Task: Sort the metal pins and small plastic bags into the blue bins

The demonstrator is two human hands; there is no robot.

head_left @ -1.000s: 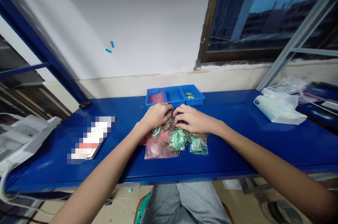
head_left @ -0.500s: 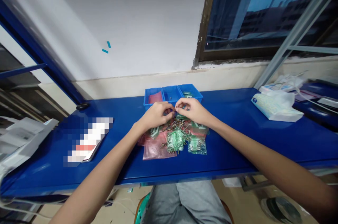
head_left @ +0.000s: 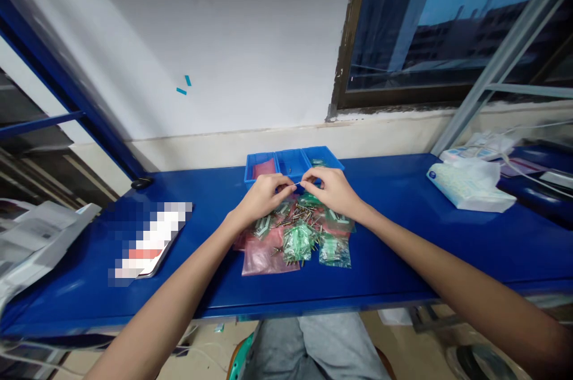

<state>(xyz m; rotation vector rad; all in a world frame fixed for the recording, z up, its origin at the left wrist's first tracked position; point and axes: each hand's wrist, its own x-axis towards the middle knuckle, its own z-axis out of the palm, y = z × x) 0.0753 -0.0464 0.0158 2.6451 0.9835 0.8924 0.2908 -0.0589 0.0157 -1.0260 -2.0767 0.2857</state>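
My left hand (head_left: 268,194) and my right hand (head_left: 329,189) meet fingertip to fingertip just in front of the blue bins (head_left: 292,164). Between their pinched fingers is a small thin metal piece (head_left: 298,184), with one end at each hand. Below the hands lies a loose pile of small metal pins (head_left: 304,214). Around the pile are a pink plastic bag (head_left: 264,256), a clear bag with green contents (head_left: 298,241) and another such bag (head_left: 334,249) to its right. Pink material lies in the left bin.
A partly pixelated flat object (head_left: 156,237) lies on the blue table (head_left: 403,189) at the left, near white packaging (head_left: 40,237). A tissue pack (head_left: 470,186) and cables are at the right. Behind are a wall and window.
The fingertips of my two hands have moved slightly apart, and the thin piece between them shows more clearly. The whole view has shifted slightly.
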